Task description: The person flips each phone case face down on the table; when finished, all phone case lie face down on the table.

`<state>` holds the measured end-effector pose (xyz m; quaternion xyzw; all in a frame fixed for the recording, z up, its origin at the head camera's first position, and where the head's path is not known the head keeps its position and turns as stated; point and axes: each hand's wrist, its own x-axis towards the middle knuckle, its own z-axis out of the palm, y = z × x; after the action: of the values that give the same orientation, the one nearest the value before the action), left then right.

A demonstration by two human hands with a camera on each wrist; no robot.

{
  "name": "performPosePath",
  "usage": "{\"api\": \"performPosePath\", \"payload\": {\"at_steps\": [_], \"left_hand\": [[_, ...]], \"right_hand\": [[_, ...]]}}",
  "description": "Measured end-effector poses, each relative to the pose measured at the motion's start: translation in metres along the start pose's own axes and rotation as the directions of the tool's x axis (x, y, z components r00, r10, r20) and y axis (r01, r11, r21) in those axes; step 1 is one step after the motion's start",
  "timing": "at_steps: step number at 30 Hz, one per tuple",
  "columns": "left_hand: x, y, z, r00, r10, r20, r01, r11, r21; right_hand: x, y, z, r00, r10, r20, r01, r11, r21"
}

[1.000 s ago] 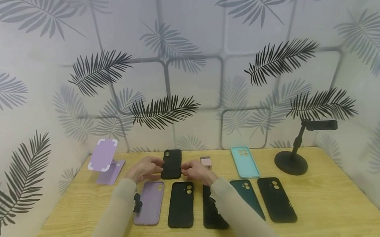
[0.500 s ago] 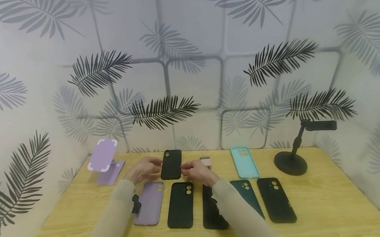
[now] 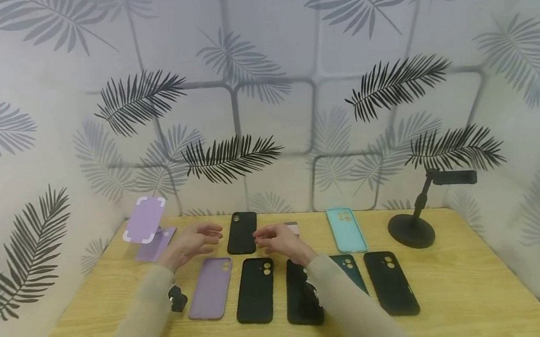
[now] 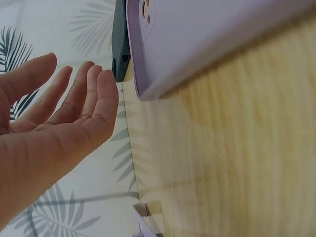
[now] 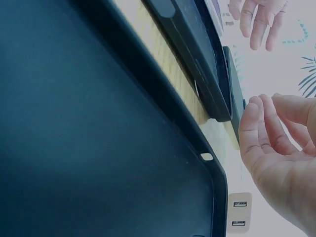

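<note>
In the back row of the table a black phone case (image 3: 242, 233) lies flat between the two hands. My left hand (image 3: 191, 245) hovers to its left, apart from it, fingers spread and holding nothing. The right hand (image 3: 283, 242) is at the case's right edge, its fingers bent loosely; whether the fingertips touch the case I cannot tell. Just below the left hand lies a lilac phone case (image 4: 197, 39). In the right wrist view another black case (image 5: 98, 123) fills the foreground, and nothing shows between the right hand's fingers.
The front row also has black cases (image 3: 255, 291) (image 3: 392, 283) and a dark teal case (image 3: 352, 272). Behind are a turquoise case (image 3: 347, 230), a two-port USB charger (image 5: 240, 213), a purple stand (image 3: 146, 220) and a black stand (image 3: 411, 230). A patterned wall stands behind.
My left hand has moved away to the left from the black phone case. The right hand has shifted slightly, covering more of the charger. The cases stay in place.
</note>
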<state>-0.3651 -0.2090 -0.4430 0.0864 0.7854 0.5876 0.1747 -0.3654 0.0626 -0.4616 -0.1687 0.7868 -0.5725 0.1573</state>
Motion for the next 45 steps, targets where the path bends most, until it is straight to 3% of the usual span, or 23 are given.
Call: {"api": "performPosePath", "payload": {"at_steps": [6,14,26,38,45], "left_hand": [[-0.016,-0.004,-0.005,1.0,-0.002,-0.016,0.001,1.0,-0.021],[-0.035,-0.011,-0.01,0.999,0.03,-0.019,-0.03,0.999,0.042],[-0.057,-0.017,-0.011,0.999,0.038,-0.031,-0.035,0.995,0.089],[-0.077,-0.02,-0.004,0.995,-0.095,-0.005,0.095,0.995,0.042],[-0.084,-0.019,-0.004,0.993,-0.107,0.054,0.103,0.992,0.073]], "right_hand": [[-0.006,-0.003,0.006,1.0,-0.001,0.031,0.002,1.0,-0.026],[-0.016,-0.008,0.022,0.984,-0.041,0.173,0.056,0.995,-0.08],[-0.028,-0.015,0.044,0.962,0.02,0.274,-0.017,1.0,-0.014],[-0.049,-0.028,0.064,0.955,0.073,0.287,-0.065,0.997,-0.035],[-0.049,-0.03,0.066,0.929,0.103,0.355,-0.099,0.995,-0.027]]}}
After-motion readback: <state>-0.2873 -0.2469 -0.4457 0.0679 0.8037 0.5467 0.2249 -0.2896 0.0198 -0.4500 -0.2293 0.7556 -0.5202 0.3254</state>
